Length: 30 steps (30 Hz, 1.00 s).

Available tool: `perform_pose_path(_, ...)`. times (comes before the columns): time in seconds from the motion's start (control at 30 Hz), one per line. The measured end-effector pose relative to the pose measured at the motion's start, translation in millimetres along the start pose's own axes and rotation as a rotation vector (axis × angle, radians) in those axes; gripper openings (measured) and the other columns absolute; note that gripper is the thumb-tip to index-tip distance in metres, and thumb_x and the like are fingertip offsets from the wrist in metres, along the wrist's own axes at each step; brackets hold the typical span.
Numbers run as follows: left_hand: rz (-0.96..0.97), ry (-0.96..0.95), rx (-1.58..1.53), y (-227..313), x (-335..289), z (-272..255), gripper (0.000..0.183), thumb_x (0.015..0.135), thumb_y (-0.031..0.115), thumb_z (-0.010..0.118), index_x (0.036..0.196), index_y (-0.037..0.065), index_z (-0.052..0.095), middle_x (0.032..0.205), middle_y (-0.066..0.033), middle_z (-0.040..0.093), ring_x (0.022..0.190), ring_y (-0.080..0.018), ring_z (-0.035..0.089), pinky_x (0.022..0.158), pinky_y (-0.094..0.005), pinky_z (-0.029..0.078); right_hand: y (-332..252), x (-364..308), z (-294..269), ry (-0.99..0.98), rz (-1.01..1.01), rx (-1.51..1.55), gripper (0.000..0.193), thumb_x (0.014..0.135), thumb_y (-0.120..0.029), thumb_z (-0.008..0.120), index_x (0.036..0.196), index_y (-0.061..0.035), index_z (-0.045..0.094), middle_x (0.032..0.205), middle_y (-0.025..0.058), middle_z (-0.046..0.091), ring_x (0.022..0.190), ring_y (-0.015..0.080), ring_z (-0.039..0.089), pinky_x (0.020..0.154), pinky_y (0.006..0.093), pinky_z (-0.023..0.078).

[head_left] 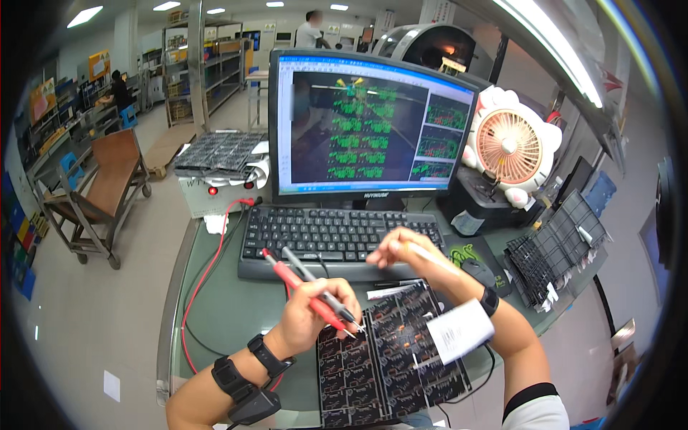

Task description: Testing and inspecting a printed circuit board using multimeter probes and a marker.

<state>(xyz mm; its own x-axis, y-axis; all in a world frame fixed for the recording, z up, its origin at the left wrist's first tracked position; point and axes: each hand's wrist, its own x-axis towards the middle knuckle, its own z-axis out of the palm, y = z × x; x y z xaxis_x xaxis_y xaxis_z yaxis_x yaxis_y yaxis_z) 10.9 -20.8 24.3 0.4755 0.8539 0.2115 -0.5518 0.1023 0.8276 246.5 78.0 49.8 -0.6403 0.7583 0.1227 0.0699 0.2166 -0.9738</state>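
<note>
Left hand [309, 315] grips two probes above a dark circuit panel [351, 380]

The left hand is closed around a red probe [285, 272] and a grey probe [299, 264], their tips converging at the panel's upper part; whether they touch it, I cannot tell. The panel lies on the green worktop [236, 308] at its near edge, below the keyboard [315, 233]. The right hand [408, 249] is over the keyboard's lower right part, fingers curled; it is blurred, so I cannot tell whether the fingertips meet or hold something.

Behind, tall shelves [208, 80] carry crates, some of them yellow [179, 111] (too small to show their contents). On the right of the worktop, a black gridded rack [566, 233] has white slips among its bars. A stack of dark boards [222, 152] rests on a pale instrument box [229, 208], whose front bears lettering and a red round light or button. A red lead [188, 308] runs from near that box toward the near edge.

A black box [494, 201] under the pink-and-white fan [507, 143] wears a white label [469, 221]. A white printed slip [460, 331] overlaps the panel's right side, its print too fine to read. The monitor [355, 129] shows green layouts on a dark ground, with lettering on its lower bezel; the mouse mat [496, 276] carries a green emblem.
</note>
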Motion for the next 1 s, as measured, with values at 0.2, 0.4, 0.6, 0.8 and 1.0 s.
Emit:
perform_pose_path(0.2, 0.091, 0.094, -0.202, -7.2, 4.6, -1.9, 0.05, 0.09, 0.049, 0.032, 0.072, 0.006, 0.051, 0.06, -0.0119, 0.056, 0.05, -0.0195, 0.048, 0.05, -0.0287, 0.04, 21.5, -33.1, 47.1, -0.175, 0.12, 0.377, 0.032, 0.092, -0.012, 0.061, 0.121, -0.0006, 0.055, 0.124, 0.0163, 0.058, 0.108, 0.0199, 0.06, 0.095, 0.0347, 0.049)
perform_pose_path(0.4, 0.03, 0.305, -0.304, -14.8, -0.2, 3.5, 0.05, 0.09, 0.049, 0.033, 0.073, 0.007, 0.053, 0.06, -0.0103, 0.055, 0.048, -0.0192, 0.047, 0.045, -0.0278, 0.038, -7.2, -39.2, 69.5, -0.034, 0.175, 0.495, 0.029, 0.091, -0.007, 0.062, 0.119, -0.0026, 0.055, 0.113, 0.0065, 0.061, 0.103, 0.0132, 0.058, 0.09, 0.0311, 0.05)
perform_pose_path(0.6, 0.029, 0.311, -0.368, -26.1, -3.2, 4.9, 0.044, 0.092, 0.039, 0.03, 0.08, 0.005, 0.055, 0.079, -0.0121, 0.062, 0.068, -0.0217, 0.056, 0.092, -0.0356, 0.045, -4.7, -37.3, 70.0, -0.094, -0.152, 0.432, 0.019, 0.093, -0.018, 0.061, 0.106, -0.0056, 0.056, 0.116, 0.0077, 0.06, 0.113, 0.0163, 0.054, 0.097, 0.0349, 0.043)
perform_pose_path(0.8, 0.108, 0.411, -0.049, -20.2, 6.9, -18.7, 0.04, 0.093, 0.04, 0.035, 0.088, 0.005, 0.055, 0.082, -0.0086, 0.06, 0.074, -0.0141, 0.053, 0.067, -0.0278, 0.043, -25.5, -52.7, 18.9, -0.113, 0.127, -0.037, 0.019, 0.095, -0.023, 0.059, 0.095, -0.0037, 0.059, 0.091, -0.003, 0.056, 0.085, 0.0058, 0.048, 0.077, 0.0236, 0.042)
perform_pose_path(1.0, -0.078, 0.386, 0.055, -16.2, 7.8, -22.3, 0.037, 0.095, 0.041, 0.037, 0.088, 0.008, 0.052, 0.075, -0.0035, 0.053, 0.051, -0.0065, 0.037, 0.049, -0.0208, 0.032, 4.4, -73.0, 17.5, -0.215, 0.118, -0.427, 0.016, 0.088, -0.019, 0.065, 0.095, -0.0047, 0.061, 0.084, 0.0078, 0.065, 0.074, 0.0213, 0.063, 0.066, 0.0308, 0.048)
